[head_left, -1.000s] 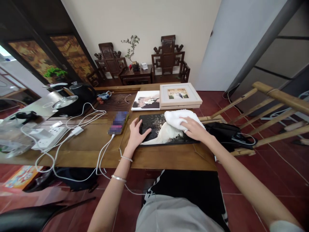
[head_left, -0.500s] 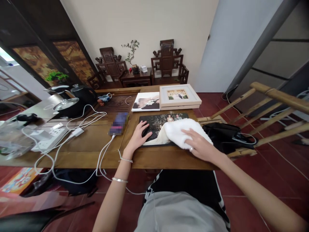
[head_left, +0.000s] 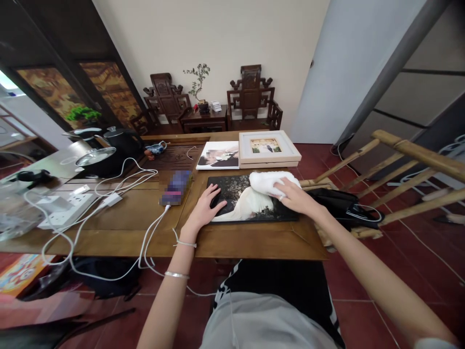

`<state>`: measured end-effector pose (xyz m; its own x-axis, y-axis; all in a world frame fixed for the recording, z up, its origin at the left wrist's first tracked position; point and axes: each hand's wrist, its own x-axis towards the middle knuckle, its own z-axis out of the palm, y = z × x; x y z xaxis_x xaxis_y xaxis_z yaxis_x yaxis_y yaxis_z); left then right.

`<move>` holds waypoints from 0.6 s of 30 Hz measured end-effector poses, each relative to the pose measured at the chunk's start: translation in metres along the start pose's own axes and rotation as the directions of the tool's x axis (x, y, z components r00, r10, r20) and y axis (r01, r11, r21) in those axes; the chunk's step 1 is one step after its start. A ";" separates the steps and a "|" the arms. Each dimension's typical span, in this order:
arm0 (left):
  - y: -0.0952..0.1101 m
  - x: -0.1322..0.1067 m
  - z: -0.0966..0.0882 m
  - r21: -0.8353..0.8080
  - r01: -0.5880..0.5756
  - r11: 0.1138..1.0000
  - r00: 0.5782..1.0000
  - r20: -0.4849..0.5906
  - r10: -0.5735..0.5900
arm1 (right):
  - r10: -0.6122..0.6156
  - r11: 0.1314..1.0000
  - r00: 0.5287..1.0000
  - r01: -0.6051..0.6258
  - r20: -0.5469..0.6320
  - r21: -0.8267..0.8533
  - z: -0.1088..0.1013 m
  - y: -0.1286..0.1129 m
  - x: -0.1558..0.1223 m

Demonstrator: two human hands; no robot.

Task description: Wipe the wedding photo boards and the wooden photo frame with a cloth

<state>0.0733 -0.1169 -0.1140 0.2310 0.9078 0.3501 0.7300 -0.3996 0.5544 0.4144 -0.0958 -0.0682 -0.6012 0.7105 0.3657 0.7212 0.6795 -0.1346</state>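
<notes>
A dark photo panel (head_left: 232, 196) with a pale gown printed on it lies flat near the front edge of the wooden table (head_left: 250, 242). My left hand (head_left: 206, 206) rests on the panel's left edge, fingers spread. A fluffy white cloth (head_left: 267, 183) is bunched against the panel's upper right part, hiding what is printed there. My right hand (head_left: 292, 194) presses on this cloth and grips it, with a ring on one finger. Behind the panel lie a white-edged photo print (head_left: 220, 155) and a pale framed picture (head_left: 269, 148) on a box-like base.
To the left are a phone (head_left: 176, 188) on a charging cable, a white power strip (head_left: 69, 211) with tangled cords, a glass-lidded pot (head_left: 96, 160) and a black kettle (head_left: 125, 140). At right, a bamboo chair (head_left: 410, 150) holds a black bag (head_left: 337, 203).
My right hand has slid the cloth up and slightly left over the panel, uncovering its lower right part. My left hand stays at the panel's left edge.
</notes>
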 end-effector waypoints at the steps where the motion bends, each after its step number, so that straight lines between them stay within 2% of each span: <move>1: 0.000 0.000 -0.001 -0.001 -0.002 1.000 1.000 0.003 0.002 | 0.020 1.000 1.000 -0.020 0.005 0.006 0.003 0.007 0.013; 4: 0.000 0.002 -0.004 -0.003 -0.003 1.000 1.000 0.008 0.003 | 0.125 0.992 0.992 -0.125 0.010 0.003 0.005 0.022 0.039; 7: -0.002 0.003 -0.004 -0.009 0.001 1.000 1.000 0.017 -0.001 | 0.180 0.982 0.984 -0.179 0.001 -0.057 0.002 0.019 0.036; 11: -0.005 0.003 -0.001 -0.015 -0.008 1.000 1.000 0.028 0.009 | 0.075 0.989 0.995 -0.066 0.065 -0.134 -0.006 -0.016 -0.011; 14: -0.004 0.002 0.002 -0.007 -0.017 1.000 0.999 0.031 0.017 | -0.045 0.995 0.995 0.053 0.087 -0.085 -0.009 -0.046 -0.052; 18: 0.000 0.000 0.004 0.039 -0.011 0.999 1.000 0.023 0.010 | -0.177 0.984 0.980 0.178 0.093 -0.002 -0.011 -0.063 -0.075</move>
<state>0.0764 -0.1165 -0.1172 0.2531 0.9065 0.3379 0.7518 -0.4042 0.5210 0.4175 -0.1938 -0.0769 -0.7486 0.5929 0.2967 0.6035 0.7947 -0.0655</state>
